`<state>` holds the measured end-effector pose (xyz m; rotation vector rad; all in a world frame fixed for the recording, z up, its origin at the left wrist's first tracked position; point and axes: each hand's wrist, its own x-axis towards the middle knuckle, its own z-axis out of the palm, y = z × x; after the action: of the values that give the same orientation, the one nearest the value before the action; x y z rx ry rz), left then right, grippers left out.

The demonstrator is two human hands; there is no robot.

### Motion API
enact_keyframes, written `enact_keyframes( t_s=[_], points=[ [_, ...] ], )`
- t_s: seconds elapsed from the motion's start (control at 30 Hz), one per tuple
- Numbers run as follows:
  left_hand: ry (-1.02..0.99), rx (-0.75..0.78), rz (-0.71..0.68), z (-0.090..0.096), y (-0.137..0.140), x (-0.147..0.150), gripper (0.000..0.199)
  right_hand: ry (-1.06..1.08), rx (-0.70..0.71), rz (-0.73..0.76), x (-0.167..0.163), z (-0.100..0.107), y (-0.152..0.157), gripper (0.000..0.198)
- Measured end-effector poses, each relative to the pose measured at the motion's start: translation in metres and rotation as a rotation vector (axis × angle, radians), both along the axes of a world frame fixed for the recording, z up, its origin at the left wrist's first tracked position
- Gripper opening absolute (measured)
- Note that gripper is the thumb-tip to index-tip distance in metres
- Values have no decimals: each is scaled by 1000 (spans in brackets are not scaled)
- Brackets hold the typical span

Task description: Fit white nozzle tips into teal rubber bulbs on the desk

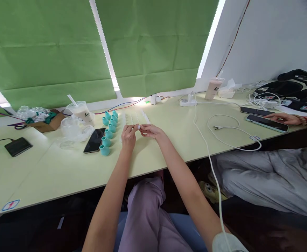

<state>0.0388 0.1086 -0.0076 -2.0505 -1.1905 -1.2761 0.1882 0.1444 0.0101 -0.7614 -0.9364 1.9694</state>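
My left hand point(128, 135) and my right hand point(151, 131) meet over the table, fingertips pinched together on a small white piece point(139, 127). Its exact kind is too small to make out. Just beyond my hands run rows of small white and clear parts point(145, 117), partly hidden by my fingers. Left of my left hand stand several teal cup-shaped pieces point(106, 141) with round openings, set in two uneven lines. A black phone point(95, 140) lies flat beside them.
A drink cup with straw point(81, 112), a crumpled plastic bag point(76, 128), an open cardboard box point(48, 122) and a black device point(18, 147) sit left. Rightward are a white cable point(204, 138), a power strip point(188, 102), another cup point(213, 89) and a person's hand point(287, 118) on a phone point(267, 123).
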Motion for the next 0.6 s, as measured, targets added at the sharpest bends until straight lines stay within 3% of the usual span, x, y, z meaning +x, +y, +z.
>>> enact_keyframes(
  t_s=[0.3, 0.6],
  points=[
    [-59, 16, -86, 2, -1, 6, 33, 48, 19, -13, -3, 0, -2, 15],
    [-131, -24, -25, -2, 3, 5, 31, 142, 54, 43, -1, 3, -6, 28]
  ],
)
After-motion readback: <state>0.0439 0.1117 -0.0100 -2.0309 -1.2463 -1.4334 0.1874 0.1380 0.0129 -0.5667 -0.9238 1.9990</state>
